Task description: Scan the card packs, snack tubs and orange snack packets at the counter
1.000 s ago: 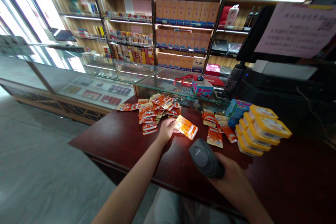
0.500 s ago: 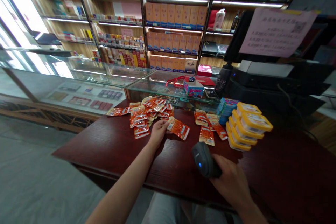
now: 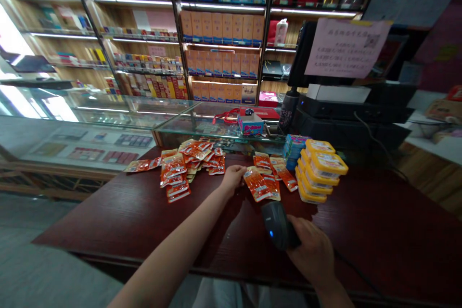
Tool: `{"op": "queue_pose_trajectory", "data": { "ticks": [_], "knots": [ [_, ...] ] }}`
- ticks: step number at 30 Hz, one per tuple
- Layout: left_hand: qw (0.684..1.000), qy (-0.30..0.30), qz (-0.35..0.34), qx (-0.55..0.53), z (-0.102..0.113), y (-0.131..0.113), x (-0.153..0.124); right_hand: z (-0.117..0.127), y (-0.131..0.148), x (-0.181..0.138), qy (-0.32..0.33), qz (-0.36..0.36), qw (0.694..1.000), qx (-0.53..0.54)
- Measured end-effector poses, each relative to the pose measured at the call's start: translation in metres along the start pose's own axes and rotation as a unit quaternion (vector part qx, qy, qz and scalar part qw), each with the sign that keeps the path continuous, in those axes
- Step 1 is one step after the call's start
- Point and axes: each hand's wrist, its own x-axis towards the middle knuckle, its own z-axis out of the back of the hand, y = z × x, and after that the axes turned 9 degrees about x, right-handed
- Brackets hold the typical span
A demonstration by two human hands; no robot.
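My left hand (image 3: pixel 234 179) pinches the upper left corner of an orange snack packet (image 3: pixel 257 185), which overlaps other packets at the right of the table. In my right hand (image 3: pixel 313 246) is a dark barcode scanner (image 3: pixel 275 225) with a blue light, held just in front of that packet. Several like packets (image 3: pixel 270 163) lie around and behind the held one. On the left, a larger loose pile of orange packets (image 3: pixel 197 151) spreads over the dark table (image 3: pixel 151 224).
Stacked yellow-lidded tubs (image 3: pixel 321 173) stand right of the packets, beside blue boxes (image 3: pixel 294 149). Behind runs a glass display counter (image 3: pixel 173 127), with a small colourful box (image 3: pixel 250 124) on it. A monitor (image 3: pixel 301 55) with a paper notice rises at the back right.
My left hand has carried the held packet rightward, away from the large pile and onto the right group. The scanner stays in my right hand, and the view has turned slightly right.
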Motion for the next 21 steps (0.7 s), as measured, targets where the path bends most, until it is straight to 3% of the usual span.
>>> {"op": "queue_pose_trajectory", "data": {
  "ticks": [5, 7, 9, 12, 15, 21],
  "knots": [
    [0.992, -0.047, -0.034, 0.108, -0.012, 0.003, 0.019, 0.000, 0.002, -0.004, 0.014, -0.034, 0.999, 0.018],
    [0.977, -0.057, -0.094, 0.184, -0.008, 0.004, 0.010, 0.000, 0.001, -0.005, 0.013, -0.042, 0.999, 0.021],
    [0.937, -0.020, -0.196, 0.289, 0.000, 0.003, -0.007, -0.001, -0.001, -0.005, 0.013, -0.031, 0.999, 0.018],
    [0.858, 0.117, -0.296, 0.404, 0.011, 0.002, -0.033, -0.001, -0.005, -0.006, 0.016, -0.006, 1.000, 0.010],
    [0.815, 0.158, -0.304, 0.468, 0.011, 0.003, -0.044, -0.001, -0.008, -0.006, 0.019, -0.005, 1.000, 0.002],
    [0.812, 0.099, -0.294, 0.494, -0.016, 0.012, -0.031, 0.001, -0.007, -0.006, 0.028, -0.007, 1.000, 0.006]
  ]
}}
